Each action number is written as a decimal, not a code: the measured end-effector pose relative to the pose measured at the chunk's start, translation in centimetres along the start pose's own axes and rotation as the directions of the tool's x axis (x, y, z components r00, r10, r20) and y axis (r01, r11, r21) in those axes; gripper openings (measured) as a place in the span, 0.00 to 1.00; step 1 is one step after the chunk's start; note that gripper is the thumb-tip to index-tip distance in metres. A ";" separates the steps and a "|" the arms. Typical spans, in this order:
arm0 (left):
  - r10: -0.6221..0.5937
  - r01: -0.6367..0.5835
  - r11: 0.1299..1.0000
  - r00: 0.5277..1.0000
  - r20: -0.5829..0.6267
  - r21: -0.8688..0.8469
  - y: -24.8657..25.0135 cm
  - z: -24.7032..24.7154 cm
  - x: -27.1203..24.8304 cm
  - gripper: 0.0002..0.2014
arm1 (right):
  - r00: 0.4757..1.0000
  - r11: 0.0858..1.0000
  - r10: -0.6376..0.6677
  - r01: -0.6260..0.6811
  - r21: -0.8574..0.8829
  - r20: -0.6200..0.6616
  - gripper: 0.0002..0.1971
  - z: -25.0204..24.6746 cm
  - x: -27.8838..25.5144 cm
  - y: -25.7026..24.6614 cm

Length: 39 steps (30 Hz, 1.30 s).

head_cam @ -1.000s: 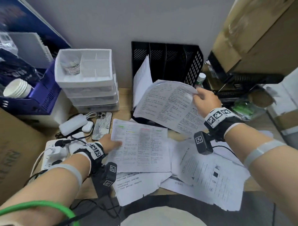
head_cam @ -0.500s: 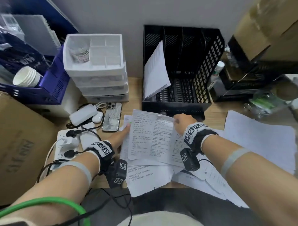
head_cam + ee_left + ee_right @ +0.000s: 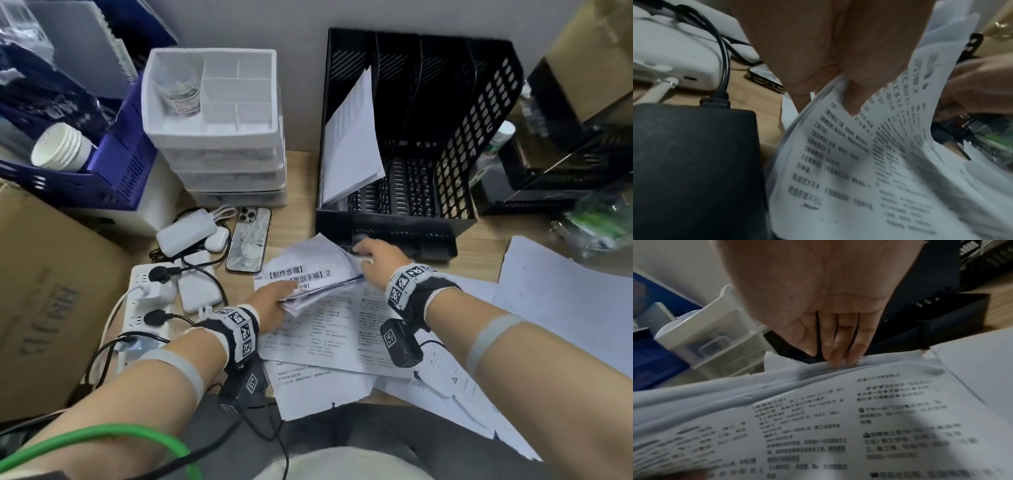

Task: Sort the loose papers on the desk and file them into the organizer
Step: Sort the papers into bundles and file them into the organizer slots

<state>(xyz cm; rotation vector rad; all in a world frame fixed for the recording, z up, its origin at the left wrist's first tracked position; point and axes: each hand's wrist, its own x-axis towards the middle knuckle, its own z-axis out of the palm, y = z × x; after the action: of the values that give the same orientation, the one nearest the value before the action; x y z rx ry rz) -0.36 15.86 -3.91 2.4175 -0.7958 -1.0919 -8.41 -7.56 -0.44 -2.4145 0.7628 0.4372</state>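
A bundle of printed sheets is raised off the desk in front of the black slotted organizer. My left hand pinches the bundle's near left corner, thumb on top. My right hand grips its far edge, fingertips curled over the paper rim right by the organizer's front wall. In both wrist views the bundle bows and fans. A few white sheets lean in the organizer's leftmost slot; the other slots hold nothing. More loose papers lie under my wrists.
A large blank sheet lies at right. Left of the papers are a phone, a power strip with plugs and chargers, a white drawer unit, a blue basket and a cardboard box. A black shelf stands at right.
My right hand brought its raised sheet down onto the sheet under my left hand. Both hands then gathered the sheets into one bundle and lifted it near the organizer's front.
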 end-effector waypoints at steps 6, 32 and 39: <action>0.011 -0.028 0.994 0.989 0.148 0.110 0.0 0.4 0.2 0.35 | 0.995 0.997 -0.069 0.072 -0.032 0.065 0.22 1.5 1.7 -1.7; 0.011 -0.011 1.000 0.996 -0.085 -0.009 0.8 -0.4 -1.7 0.12 | 0.987 0.988 0.125 -0.133 0.074 0.106 0.22 -0.8 0.3 2.3; 0.085 -0.159 0.930 0.970 -0.227 -0.331 4.8 -3.3 -0.2 0.06 | 0.897 0.844 0.401 -0.284 0.454 -0.185 0.22 -4.8 -5.7 11.5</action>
<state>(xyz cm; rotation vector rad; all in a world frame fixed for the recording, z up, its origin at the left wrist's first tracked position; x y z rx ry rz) 0.40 12.64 0.82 2.1092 -0.6155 -0.8313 -19.22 -15.82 1.17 -1.9505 1.2875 0.0541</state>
